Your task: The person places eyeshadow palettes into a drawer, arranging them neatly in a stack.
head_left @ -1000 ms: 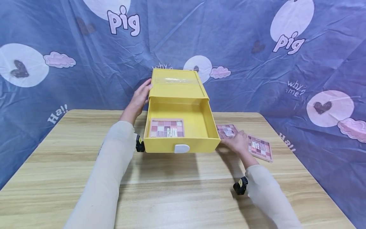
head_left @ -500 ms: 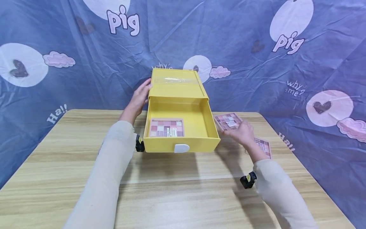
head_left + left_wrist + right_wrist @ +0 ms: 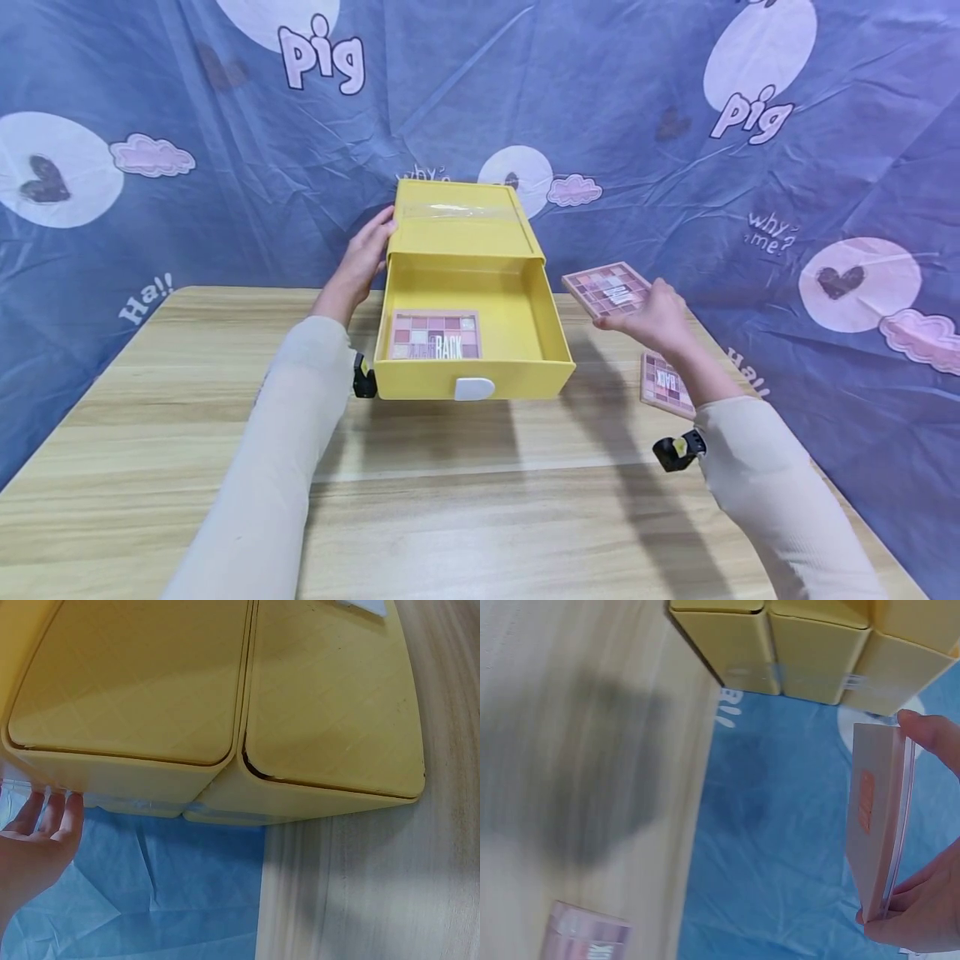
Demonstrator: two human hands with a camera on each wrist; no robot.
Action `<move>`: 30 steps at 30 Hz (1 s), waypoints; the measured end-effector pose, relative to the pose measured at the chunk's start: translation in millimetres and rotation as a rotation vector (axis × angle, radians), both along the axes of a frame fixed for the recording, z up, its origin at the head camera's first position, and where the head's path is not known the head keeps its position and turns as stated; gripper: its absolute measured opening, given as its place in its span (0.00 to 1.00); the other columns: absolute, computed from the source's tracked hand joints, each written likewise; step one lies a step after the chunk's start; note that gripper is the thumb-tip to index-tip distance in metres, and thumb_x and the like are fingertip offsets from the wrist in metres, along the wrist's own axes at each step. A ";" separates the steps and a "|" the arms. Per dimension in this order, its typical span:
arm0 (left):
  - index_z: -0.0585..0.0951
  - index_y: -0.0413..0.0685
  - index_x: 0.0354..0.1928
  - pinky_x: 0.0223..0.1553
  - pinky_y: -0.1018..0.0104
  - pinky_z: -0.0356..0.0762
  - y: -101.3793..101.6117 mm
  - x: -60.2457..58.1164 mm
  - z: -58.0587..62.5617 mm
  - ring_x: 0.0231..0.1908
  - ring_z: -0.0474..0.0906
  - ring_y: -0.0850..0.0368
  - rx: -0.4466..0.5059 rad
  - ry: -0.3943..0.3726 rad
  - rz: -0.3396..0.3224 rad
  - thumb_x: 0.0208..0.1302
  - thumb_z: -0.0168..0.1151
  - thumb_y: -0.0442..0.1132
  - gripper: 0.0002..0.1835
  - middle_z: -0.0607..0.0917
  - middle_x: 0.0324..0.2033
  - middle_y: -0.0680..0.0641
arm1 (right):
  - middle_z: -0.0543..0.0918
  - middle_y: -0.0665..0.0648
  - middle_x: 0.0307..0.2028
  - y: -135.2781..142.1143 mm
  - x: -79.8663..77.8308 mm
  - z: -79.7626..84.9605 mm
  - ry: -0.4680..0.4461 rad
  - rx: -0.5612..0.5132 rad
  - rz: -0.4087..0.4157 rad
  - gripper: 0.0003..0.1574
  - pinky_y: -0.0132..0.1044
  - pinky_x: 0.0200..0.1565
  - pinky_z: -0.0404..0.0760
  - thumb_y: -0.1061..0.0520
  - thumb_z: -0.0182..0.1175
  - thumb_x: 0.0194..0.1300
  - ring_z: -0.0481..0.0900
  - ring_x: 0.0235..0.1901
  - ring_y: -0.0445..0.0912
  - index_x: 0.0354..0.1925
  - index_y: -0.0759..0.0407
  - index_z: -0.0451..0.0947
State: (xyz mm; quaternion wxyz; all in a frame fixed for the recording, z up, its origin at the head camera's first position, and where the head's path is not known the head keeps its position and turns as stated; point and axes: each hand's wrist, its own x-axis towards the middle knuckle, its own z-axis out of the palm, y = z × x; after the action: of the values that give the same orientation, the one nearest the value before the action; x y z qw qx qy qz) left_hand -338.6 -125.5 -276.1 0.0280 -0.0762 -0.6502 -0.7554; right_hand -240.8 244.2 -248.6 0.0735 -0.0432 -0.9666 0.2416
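My right hand (image 3: 660, 317) grips an eyeshadow palette (image 3: 607, 289) by its edges, raised above the table right of the yellow drawer unit (image 3: 467, 221). In the right wrist view, thumb and fingers hold opposite edges of the palette (image 3: 874, 817), whose plain pink back shows. My left hand (image 3: 365, 258) rests against the unit's left side, fingers extended; in the left wrist view the fingertips of the left hand (image 3: 41, 851) touch that side. The top drawer (image 3: 525, 321) is pulled out, and another eyeshadow palette (image 3: 437, 335) lies at its front left.
A third eyeshadow palette (image 3: 666, 385) lies on the wooden table (image 3: 450, 517), below my right wrist. The open drawer's front with its white pull tab (image 3: 475, 388) juts toward me. A blue printed cloth (image 3: 637, 100) hangs behind the table.
My right hand has picked up the palette from beside the drawer unit and raised it up and to the right. The left hand and drawer stay put.
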 end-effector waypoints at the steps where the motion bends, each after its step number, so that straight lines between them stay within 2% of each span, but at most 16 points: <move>1: 0.60 0.57 0.63 0.55 0.53 0.53 -0.1 -0.2 -0.2 0.56 0.58 0.57 -0.001 0.000 0.000 0.60 0.48 0.48 0.27 0.62 0.59 0.50 | 0.57 0.80 0.50 -0.1 1.0 3.0 0.002 0.011 0.006 0.69 0.57 0.51 0.55 0.41 0.68 0.35 0.54 0.50 0.69 0.57 0.83 0.42; 6: 0.60 0.57 0.63 0.55 0.53 0.53 -0.2 -1.0 -0.9 0.56 0.58 0.56 -0.002 -0.002 -0.001 0.60 0.49 0.48 0.27 0.62 0.59 0.50 | 0.60 0.78 0.48 -1.8 6.5 17.6 0.014 0.022 0.037 0.66 0.57 0.49 0.58 0.41 0.67 0.38 0.58 0.47 0.67 0.56 0.83 0.45; 11: 0.60 0.57 0.63 0.55 0.53 0.53 0.1 -1.1 -0.3 0.56 0.58 0.56 0.004 -0.007 -0.004 0.60 0.49 0.48 0.27 0.62 0.59 0.50 | 0.65 0.73 0.40 -4.1 10.2 34.1 0.060 0.042 0.045 0.59 0.55 0.42 0.64 0.39 0.67 0.37 0.64 0.39 0.63 0.51 0.81 0.53; 17: 0.60 0.58 0.63 0.55 0.54 0.53 0.2 -0.4 1.4 0.56 0.58 0.56 0.007 -0.017 -0.001 0.60 0.48 0.48 0.27 0.62 0.59 0.50 | 0.66 0.69 0.36 -5.0 13.0 51.2 0.087 0.048 0.058 0.55 0.52 0.37 0.65 0.37 0.66 0.37 0.65 0.34 0.60 0.45 0.77 0.56; 24: 0.60 0.58 0.63 0.55 0.54 0.53 1.1 0.8 2.0 0.56 0.58 0.56 0.009 -0.017 -0.008 0.60 0.49 0.48 0.27 0.62 0.59 0.50 | 0.67 0.65 0.35 -9.7 14.3 64.3 0.092 -0.006 0.096 0.50 0.48 0.36 0.65 0.38 0.66 0.39 0.65 0.33 0.57 0.45 0.73 0.58; 30: 0.60 0.58 0.63 0.55 0.53 0.52 -0.1 0.4 0.9 0.56 0.58 0.56 0.009 -0.015 -0.005 0.60 0.49 0.48 0.28 0.60 0.60 0.51 | 0.69 0.62 0.33 -21.2 11.6 70.6 0.094 -0.088 0.179 0.43 0.40 0.32 0.66 0.44 0.67 0.42 0.67 0.31 0.51 0.44 0.70 0.60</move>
State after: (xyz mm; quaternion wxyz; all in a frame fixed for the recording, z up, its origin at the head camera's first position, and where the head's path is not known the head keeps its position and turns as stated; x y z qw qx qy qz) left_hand -338.2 -125.6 -275.2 0.0217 -0.0721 -0.6467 -0.7590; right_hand -229.2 223.0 -178.0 0.0949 0.0514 -0.9506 0.2910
